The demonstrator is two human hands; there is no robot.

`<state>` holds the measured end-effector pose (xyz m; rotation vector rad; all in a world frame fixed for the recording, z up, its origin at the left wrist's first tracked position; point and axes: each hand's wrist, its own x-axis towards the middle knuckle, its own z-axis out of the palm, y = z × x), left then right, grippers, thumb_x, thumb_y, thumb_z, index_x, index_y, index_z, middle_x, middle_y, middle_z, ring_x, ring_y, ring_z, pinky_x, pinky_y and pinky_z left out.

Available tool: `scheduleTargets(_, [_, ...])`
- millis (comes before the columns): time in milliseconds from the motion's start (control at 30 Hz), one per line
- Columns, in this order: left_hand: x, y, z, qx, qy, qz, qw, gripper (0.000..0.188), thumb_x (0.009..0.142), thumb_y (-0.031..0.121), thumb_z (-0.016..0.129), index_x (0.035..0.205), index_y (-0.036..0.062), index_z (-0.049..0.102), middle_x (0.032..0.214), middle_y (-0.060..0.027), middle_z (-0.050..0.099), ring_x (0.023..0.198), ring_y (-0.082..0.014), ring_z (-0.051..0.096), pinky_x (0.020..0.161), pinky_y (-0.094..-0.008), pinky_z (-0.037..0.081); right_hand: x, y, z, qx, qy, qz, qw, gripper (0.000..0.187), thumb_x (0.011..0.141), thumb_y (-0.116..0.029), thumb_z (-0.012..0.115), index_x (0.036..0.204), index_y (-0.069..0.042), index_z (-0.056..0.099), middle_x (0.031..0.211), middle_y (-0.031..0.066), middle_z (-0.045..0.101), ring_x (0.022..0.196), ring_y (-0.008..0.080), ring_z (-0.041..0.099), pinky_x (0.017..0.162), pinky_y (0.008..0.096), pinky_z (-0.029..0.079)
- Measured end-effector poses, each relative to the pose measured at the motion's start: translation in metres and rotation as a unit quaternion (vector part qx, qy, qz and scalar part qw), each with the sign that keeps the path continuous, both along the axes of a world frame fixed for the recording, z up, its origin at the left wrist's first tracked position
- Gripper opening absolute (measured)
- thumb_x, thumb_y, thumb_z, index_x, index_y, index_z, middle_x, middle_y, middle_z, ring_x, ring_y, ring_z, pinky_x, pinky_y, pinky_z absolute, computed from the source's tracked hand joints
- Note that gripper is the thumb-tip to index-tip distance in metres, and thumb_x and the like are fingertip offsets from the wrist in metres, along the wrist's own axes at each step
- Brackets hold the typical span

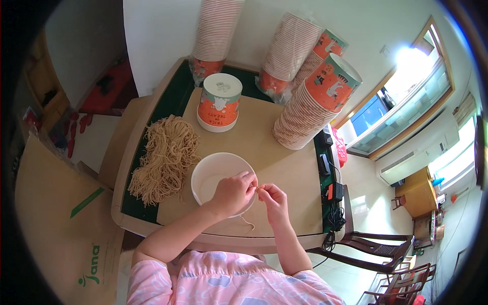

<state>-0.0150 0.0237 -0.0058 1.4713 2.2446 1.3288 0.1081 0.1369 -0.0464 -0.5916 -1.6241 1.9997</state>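
On the brown-topped table (300, 188), a thin strand (257, 188) is being pinched by left hand (233, 194) and right hand (274, 200) near the white paper bucket's (200, 178) rim, apparently for precision; the beige cord hank (168, 160) is laid alongside, presumably for reach.

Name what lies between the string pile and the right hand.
In the head view, the bowl and, over its right part, the left hand lie between string pile and right hand.
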Motion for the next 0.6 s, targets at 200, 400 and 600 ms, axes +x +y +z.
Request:
scheduleTargets(200, [0.0005, -0.0036, -0.0049, -0.002, 0.023, -0.005, 1.0, 0.005, 0.078, 0.009, 0.069, 0.082, 0.0065, 0.066, 0.08, -0.0078, 0.062, 0.069, -0.025, 0.065, 0.061, -0.037, 0.051, 0.0011, 0.0038, -0.0026, -0.042, -0.005, 0.011, 0.999, 0.01, 0.091, -0.005, 0.063, 0.098, 0.001, 0.066, 0.085, 0.0006, 0.064, 0.074, 0.0061, 0.054, 0.067, 0.0206, 0.043])
scheduleTargets(400, [0.0013, -0.0044, -0.0046, -0.02, -0.05, -0.005, 0.999, 0.009, 0.079, 0.011, 0.071, 0.083, 0.0042, 0.07, 0.08, -0.0093, 0.062, 0.068, -0.0242, 0.064, 0.062, -0.0346, 0.051, 0.0016, 0.0011, -0.0006, -0.043, -0.007, -0.001, 0.999, 0.009, 0.09, -0.004, 0.064, 0.098, 0.001, 0.066, 0.085, 0.0001, 0.064, 0.074, 0.0059, 0.054, 0.066, 0.0202, 0.043])
scheduleTargets(600, [0.0016, -0.0013, -0.0065, -0.006, -0.089, 0.004, 0.996, 0.009, 0.08, 0.01, 0.07, 0.081, 0.0005, 0.07, 0.078, -0.0119, 0.063, 0.066, -0.0225, 0.064, 0.062, -0.0324, 0.051, 0.0025, -0.0043, -0.007, 0.098, -0.02, -0.046, 0.994, 0.008, 0.087, -0.001, 0.068, 0.095, 0.0, 0.068, 0.083, 0.0003, 0.061, 0.074, 0.0059, 0.052, 0.066, 0.019, 0.042])
